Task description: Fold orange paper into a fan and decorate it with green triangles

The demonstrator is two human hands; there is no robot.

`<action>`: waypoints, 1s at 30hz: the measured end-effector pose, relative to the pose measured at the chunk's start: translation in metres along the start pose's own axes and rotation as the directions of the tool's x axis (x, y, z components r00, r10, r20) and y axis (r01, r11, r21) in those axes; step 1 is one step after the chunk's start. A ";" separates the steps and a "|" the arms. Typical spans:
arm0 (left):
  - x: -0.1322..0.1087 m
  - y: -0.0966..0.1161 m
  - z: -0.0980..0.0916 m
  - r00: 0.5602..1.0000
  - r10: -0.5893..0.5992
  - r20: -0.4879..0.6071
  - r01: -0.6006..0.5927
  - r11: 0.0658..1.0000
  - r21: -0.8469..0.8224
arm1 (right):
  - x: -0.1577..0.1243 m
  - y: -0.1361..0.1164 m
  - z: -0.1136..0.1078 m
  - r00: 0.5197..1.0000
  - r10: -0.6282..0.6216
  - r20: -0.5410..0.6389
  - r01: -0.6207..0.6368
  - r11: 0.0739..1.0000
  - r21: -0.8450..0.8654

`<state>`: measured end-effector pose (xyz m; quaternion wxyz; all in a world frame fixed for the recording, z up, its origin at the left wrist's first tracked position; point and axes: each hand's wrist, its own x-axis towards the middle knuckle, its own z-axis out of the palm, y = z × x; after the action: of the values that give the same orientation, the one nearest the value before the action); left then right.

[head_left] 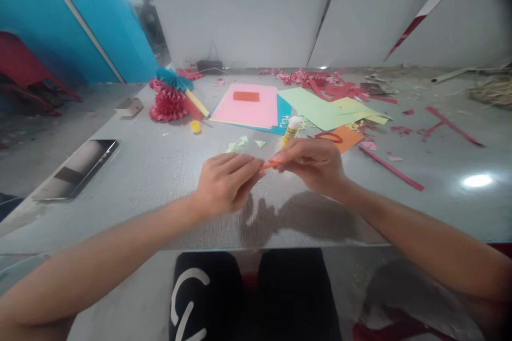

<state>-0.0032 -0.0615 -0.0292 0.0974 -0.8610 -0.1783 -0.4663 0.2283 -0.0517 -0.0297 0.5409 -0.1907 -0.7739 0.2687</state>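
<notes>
- Head view, centre of frame: pinching thin orange paper strip between fingertips of left hand and right hand.
- Could crease or tear if pulled unevenly.
- Could knock glue stick, just beyond right hand, with a careless knuckle.
- Could scatter green scraps by sweeping forward.

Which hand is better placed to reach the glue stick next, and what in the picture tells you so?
Probably the right hand: the glue stick shows just beyond it, while the left hand is farther off. Both hands hold the orange strip.
</notes>
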 end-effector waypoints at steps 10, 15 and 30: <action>0.004 0.008 -0.006 0.984 -0.099 -0.147 0.090 0.994 -0.062 | 0.000 -0.008 -0.001 0.998 -0.008 -0.068 0.005 0.999 -0.045; 0.006 0.010 -0.008 0.987 -0.076 -0.142 0.070 0.997 -0.042 | 0.002 -0.012 0.000 0.997 -0.052 -0.055 0.050 0.998 -0.043; 0.007 0.008 -0.007 0.983 -0.097 -0.157 0.076 0.988 -0.136 | 0.003 -0.015 0.001 0.985 -0.166 -0.044 0.158 0.977 -0.142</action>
<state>-0.0022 -0.0693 -0.0200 0.0352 -0.8157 -0.1765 -0.5498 0.2259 -0.0617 -0.0186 0.5679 -0.1714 -0.7881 0.1644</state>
